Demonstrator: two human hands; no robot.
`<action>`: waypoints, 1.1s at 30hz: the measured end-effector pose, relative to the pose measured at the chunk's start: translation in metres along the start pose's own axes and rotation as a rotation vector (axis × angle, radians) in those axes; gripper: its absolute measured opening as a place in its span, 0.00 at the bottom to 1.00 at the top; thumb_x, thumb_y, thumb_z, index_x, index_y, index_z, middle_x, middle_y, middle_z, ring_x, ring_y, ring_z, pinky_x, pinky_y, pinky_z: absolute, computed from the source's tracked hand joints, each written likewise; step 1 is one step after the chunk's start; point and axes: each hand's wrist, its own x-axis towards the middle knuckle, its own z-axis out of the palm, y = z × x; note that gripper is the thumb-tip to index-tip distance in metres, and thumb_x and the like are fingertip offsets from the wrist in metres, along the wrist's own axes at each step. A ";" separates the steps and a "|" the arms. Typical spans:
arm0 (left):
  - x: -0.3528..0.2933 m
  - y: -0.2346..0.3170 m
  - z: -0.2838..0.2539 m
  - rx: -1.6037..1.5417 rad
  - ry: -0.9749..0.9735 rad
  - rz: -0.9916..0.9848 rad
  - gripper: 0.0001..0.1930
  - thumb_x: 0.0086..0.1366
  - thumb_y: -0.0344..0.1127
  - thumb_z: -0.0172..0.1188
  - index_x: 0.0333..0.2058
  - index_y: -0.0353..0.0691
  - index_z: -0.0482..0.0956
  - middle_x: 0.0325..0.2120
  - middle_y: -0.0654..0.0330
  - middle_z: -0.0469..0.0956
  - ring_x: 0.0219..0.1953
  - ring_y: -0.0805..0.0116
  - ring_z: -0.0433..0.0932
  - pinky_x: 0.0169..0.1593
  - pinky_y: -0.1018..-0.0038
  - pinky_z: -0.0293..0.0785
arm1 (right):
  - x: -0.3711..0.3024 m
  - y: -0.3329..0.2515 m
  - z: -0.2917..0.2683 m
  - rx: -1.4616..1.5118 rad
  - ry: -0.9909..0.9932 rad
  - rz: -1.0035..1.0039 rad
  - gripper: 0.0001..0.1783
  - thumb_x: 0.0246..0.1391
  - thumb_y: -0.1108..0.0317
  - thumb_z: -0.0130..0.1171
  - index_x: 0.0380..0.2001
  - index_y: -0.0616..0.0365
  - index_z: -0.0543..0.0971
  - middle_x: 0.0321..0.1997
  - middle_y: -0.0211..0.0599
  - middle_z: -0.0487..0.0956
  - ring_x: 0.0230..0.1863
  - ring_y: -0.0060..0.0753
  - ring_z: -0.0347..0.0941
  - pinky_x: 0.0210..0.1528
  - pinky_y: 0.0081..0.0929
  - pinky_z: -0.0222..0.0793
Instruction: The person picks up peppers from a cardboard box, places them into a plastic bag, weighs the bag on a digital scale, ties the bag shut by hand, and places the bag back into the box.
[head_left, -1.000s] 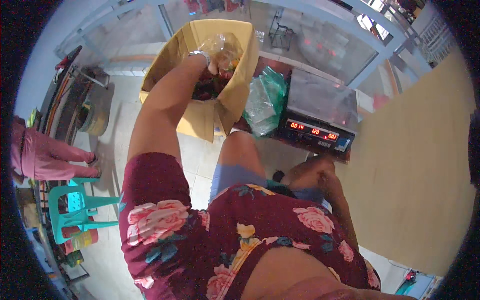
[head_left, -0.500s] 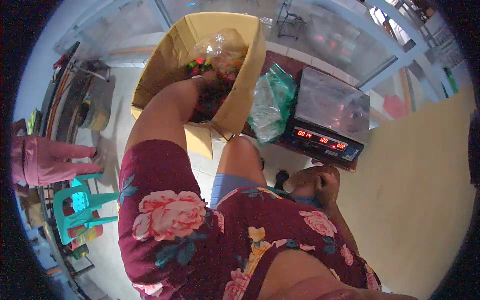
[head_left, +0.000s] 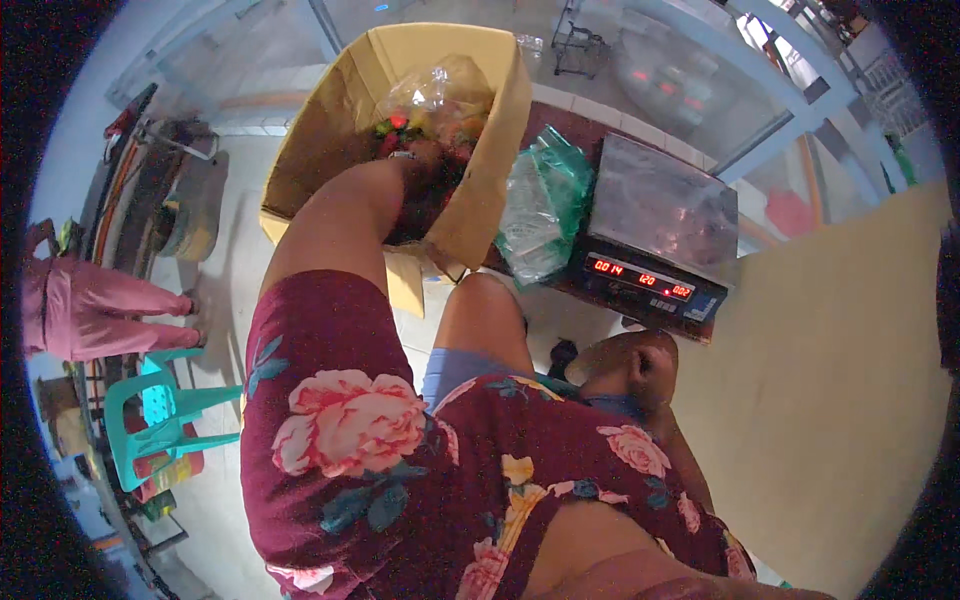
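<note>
My left arm reaches down into a tall cardboard box (head_left: 310, 135). Inside, my left hand (head_left: 428, 165) is among small red, green and orange pieces that look like peppers (head_left: 398, 122); its fingers are hidden in shadow. A crumpled clear plastic bag (head_left: 450, 82) lies over part of the pieces. On my right knee rests my right hand (head_left: 654, 375), its fingers curled in, with nothing visible in them. Just beyond it stands a digital weighing scale (head_left: 665, 200) with a lit red display and a bare metal plate.
Green and clear plastic bags (head_left: 545, 205) lie between box and scale. A beige panel (head_left: 840, 400) stands at the right. On the left are a turquoise plastic chair (head_left: 125, 425) and a person in pink trousers (head_left: 110, 310). Glass panes rise beyond the box.
My left forearm has shifted slightly to the right inside the box, and a band on the wrist shows more. My right hand stays on the knee. The person at left has moved a little.
</note>
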 end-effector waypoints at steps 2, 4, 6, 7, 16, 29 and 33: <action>0.000 0.002 0.002 0.003 0.008 -0.013 0.14 0.52 0.43 0.55 0.31 0.38 0.78 0.26 0.55 0.77 0.27 0.63 0.75 0.34 0.69 0.70 | -0.003 0.003 0.004 -0.008 0.012 0.009 0.06 0.42 0.71 0.56 0.25 0.61 0.76 0.26 0.41 0.76 0.30 0.41 0.70 0.34 0.31 0.65; 0.002 0.002 0.004 0.010 0.011 -0.025 0.14 0.52 0.43 0.54 0.31 0.38 0.78 0.26 0.55 0.77 0.27 0.63 0.75 0.34 0.69 0.70 | -0.003 0.006 0.004 -0.019 0.020 0.018 0.06 0.42 0.70 0.56 0.25 0.60 0.76 0.26 0.41 0.76 0.30 0.42 0.70 0.34 0.31 0.65; 0.004 0.000 0.010 0.010 0.004 -0.039 0.14 0.52 0.44 0.54 0.31 0.39 0.78 0.26 0.55 0.77 0.27 0.63 0.75 0.34 0.69 0.70 | 0.000 0.005 0.001 -0.008 -0.006 0.014 0.06 0.42 0.69 0.56 0.25 0.60 0.76 0.26 0.41 0.76 0.30 0.42 0.70 0.34 0.32 0.65; 0.003 0.001 0.009 0.018 0.004 -0.038 0.14 0.53 0.44 0.54 0.31 0.39 0.78 0.26 0.55 0.77 0.27 0.63 0.74 0.33 0.69 0.70 | 0.001 0.005 -0.001 -0.005 -0.007 0.013 0.06 0.43 0.69 0.56 0.25 0.60 0.76 0.26 0.41 0.76 0.30 0.42 0.70 0.35 0.32 0.65; -0.017 -0.004 -0.007 0.060 -0.027 -0.057 0.14 0.53 0.45 0.54 0.30 0.40 0.78 0.26 0.56 0.77 0.27 0.63 0.74 0.33 0.69 0.70 | 0.005 0.006 0.000 -0.014 0.027 -0.039 0.08 0.43 0.66 0.57 0.27 0.59 0.77 0.29 0.40 0.75 0.34 0.40 0.70 0.38 0.31 0.64; -0.157 -0.066 -0.174 -1.441 -1.054 0.147 0.17 0.54 0.42 0.53 0.36 0.36 0.75 0.32 0.52 0.76 0.33 0.62 0.74 0.39 0.69 0.70 | 0.012 -0.057 -0.038 -0.053 -0.034 -0.013 0.08 0.42 0.65 0.55 0.25 0.57 0.77 0.28 0.41 0.76 0.35 0.42 0.70 0.41 0.32 0.64; -0.206 0.000 -0.169 -1.689 -0.125 0.595 0.29 0.55 0.35 0.48 0.52 0.23 0.54 0.50 0.41 0.63 0.54 0.53 0.63 0.59 0.64 0.55 | 0.030 -0.067 -0.035 0.006 -0.052 0.048 0.08 0.44 0.66 0.55 0.27 0.58 0.76 0.30 0.43 0.75 0.34 0.43 0.71 0.38 0.32 0.66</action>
